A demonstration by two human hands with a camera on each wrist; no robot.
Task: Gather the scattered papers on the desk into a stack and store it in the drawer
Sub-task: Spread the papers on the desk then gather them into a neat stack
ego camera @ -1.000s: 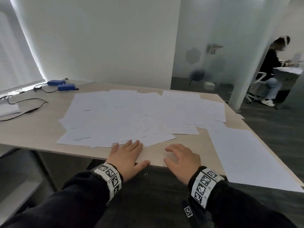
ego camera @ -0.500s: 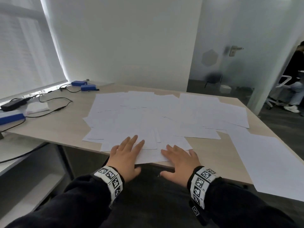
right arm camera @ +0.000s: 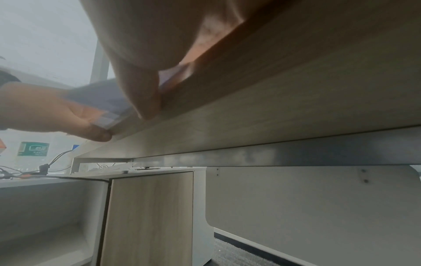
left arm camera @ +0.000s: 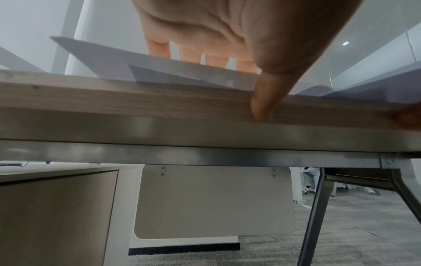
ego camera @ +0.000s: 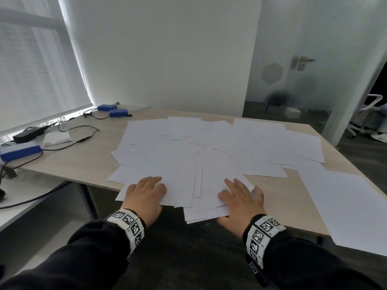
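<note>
Several white papers (ego camera: 188, 155) lie fanned out over the wooden desk (ego camera: 83, 160). Their near ends overhang its front edge. My left hand (ego camera: 146, 191) has its fingers on top of the near-left sheets, and its thumb (left arm camera: 259, 104) hangs against the desk's front edge beneath them. My right hand (ego camera: 240, 199) does the same on the near-right bunch, with its thumb (right arm camera: 143, 93) below the overhanging paper. The right wrist view shows my left hand (right arm camera: 41, 109) pinching a paper corner. One sheet (ego camera: 345, 206) lies apart at the right.
Blue boxes (ego camera: 113, 110), a black adapter (ego camera: 27, 133), a white pack (ego camera: 56, 138) and cables sit at the desk's left. A side cabinet with a wood front (right arm camera: 148, 216) stands under the desk to the left. Metal desk legs (left arm camera: 314, 216) are on the right. A glass door (ego camera: 293, 80) is behind.
Both hands slid from the bare desk edge onto the papers and dragged the near sheets toward me until they overhang the edge. The view has turned left.
</note>
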